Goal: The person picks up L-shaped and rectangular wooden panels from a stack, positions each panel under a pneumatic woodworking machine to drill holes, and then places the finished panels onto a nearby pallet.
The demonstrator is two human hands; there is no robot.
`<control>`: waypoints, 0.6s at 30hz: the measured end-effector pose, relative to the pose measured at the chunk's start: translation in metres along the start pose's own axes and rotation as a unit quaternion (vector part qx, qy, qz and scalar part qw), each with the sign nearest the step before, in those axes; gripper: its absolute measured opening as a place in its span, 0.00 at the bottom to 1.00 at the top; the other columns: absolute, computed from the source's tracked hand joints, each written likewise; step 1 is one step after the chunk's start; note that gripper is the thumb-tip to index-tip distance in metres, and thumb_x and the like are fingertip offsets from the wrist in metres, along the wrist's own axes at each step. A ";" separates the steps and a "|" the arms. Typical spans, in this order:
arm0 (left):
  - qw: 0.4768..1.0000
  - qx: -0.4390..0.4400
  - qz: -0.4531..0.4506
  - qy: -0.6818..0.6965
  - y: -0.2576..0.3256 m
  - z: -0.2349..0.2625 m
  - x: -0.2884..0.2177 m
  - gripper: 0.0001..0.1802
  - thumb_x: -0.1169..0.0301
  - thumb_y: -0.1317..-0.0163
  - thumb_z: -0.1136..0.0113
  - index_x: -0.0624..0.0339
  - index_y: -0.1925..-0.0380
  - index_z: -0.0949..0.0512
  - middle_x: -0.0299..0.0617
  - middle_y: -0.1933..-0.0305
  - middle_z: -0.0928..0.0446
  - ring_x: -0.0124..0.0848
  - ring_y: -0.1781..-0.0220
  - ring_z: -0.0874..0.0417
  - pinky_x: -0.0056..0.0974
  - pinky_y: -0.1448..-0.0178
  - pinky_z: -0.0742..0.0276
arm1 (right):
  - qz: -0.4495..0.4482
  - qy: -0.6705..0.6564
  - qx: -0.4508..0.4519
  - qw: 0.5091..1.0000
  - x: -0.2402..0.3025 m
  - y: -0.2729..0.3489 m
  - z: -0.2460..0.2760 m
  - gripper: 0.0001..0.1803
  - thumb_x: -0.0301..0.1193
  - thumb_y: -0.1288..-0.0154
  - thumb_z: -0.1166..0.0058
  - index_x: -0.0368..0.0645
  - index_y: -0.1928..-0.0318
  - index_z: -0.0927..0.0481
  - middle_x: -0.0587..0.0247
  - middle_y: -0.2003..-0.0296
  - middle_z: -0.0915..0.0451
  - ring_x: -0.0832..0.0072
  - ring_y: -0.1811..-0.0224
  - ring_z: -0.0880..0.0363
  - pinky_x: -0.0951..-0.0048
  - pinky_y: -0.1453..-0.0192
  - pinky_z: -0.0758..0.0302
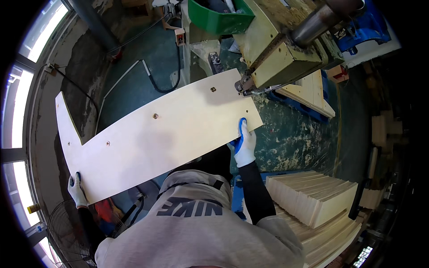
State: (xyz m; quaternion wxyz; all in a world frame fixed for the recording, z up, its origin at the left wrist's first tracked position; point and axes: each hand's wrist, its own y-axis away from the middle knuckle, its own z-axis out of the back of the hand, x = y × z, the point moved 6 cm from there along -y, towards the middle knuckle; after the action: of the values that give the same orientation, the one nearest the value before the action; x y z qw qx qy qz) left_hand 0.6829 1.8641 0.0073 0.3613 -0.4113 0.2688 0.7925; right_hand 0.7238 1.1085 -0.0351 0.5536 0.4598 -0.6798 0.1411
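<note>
A long, pale plywood panel [147,147] stretches across in front of my body, with an angled arm rising at its left end. Several small holes with metal fittings dot its face. My left hand [77,190], in a white and blue work glove, grips the lower left edge, thumb on top. On the right end, below a small hole, my right hand [245,145] in a matching glove holds the near edge, its thumb on the face and its other fingers hidden underneath. The panel's far right corner lies at the metal tool head [245,85] of a cream-coloured machine [286,62].
A green bin [219,20] is fixed beside the machine. Stacked plywood pieces [313,196] stand at my right, and more cut boards [308,94] lie on a blue pallet beyond the machine. A wire fan guard [62,228] is near my left arm; a hose [165,89] hangs behind the panel.
</note>
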 end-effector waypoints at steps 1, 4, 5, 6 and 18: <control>1.000 -0.006 -0.005 0.012 -0.006 0.005 0.009 0.17 0.66 0.28 0.36 0.71 0.49 0.18 0.37 0.53 0.17 0.23 0.55 0.21 0.30 0.49 0.26 | 0.004 0.030 0.005 1.000 -0.001 0.007 -0.003 0.25 0.43 0.24 0.43 0.38 0.39 0.25 0.61 0.47 0.20 0.73 0.47 0.18 0.70 0.46 0.20; 1.000 0.000 -0.019 -0.005 -0.013 0.005 0.003 0.17 0.66 0.28 0.36 0.71 0.49 0.18 0.36 0.54 0.17 0.23 0.55 0.21 0.29 0.49 0.26 | -0.068 0.079 0.016 0.994 -0.001 0.029 -0.012 0.19 0.42 0.24 0.44 0.40 0.46 0.23 0.69 0.59 0.22 0.81 0.58 0.22 0.76 0.55 0.26; 1.000 0.005 -0.022 -0.020 -0.012 0.004 -0.003 0.17 0.66 0.28 0.35 0.71 0.49 0.18 0.36 0.54 0.17 0.23 0.55 0.21 0.29 0.49 0.26 | -0.090 0.077 0.022 0.993 -0.002 0.030 -0.015 0.17 0.41 0.24 0.45 0.40 0.48 0.23 0.71 0.62 0.24 0.83 0.60 0.24 0.77 0.57 0.27; 1.000 0.005 -0.018 -0.007 -0.013 0.002 -0.006 0.17 0.66 0.28 0.35 0.71 0.49 0.18 0.36 0.54 0.17 0.23 0.56 0.21 0.29 0.49 0.26 | -0.108 0.076 0.028 0.991 0.002 0.031 -0.018 0.16 0.41 0.24 0.45 0.41 0.50 0.22 0.73 0.64 0.25 0.85 0.63 0.25 0.78 0.58 0.29; 1.000 -0.019 0.002 0.004 0.010 0.003 -0.010 0.17 0.63 0.29 0.34 0.66 0.50 0.16 0.28 0.58 0.19 0.18 0.64 0.26 0.25 0.59 0.31 | -0.011 -0.001 -0.003 1.000 0.007 0.026 -0.023 0.09 0.36 0.24 0.45 0.45 0.52 0.24 0.78 0.69 0.29 0.88 0.73 0.32 0.82 0.70 0.35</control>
State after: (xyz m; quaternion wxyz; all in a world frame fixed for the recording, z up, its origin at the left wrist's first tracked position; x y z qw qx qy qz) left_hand 0.6776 1.8571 0.0190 0.3506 -0.4205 0.2555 0.7969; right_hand 0.7178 1.1355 -0.0130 0.5556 0.4658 -0.6757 0.1330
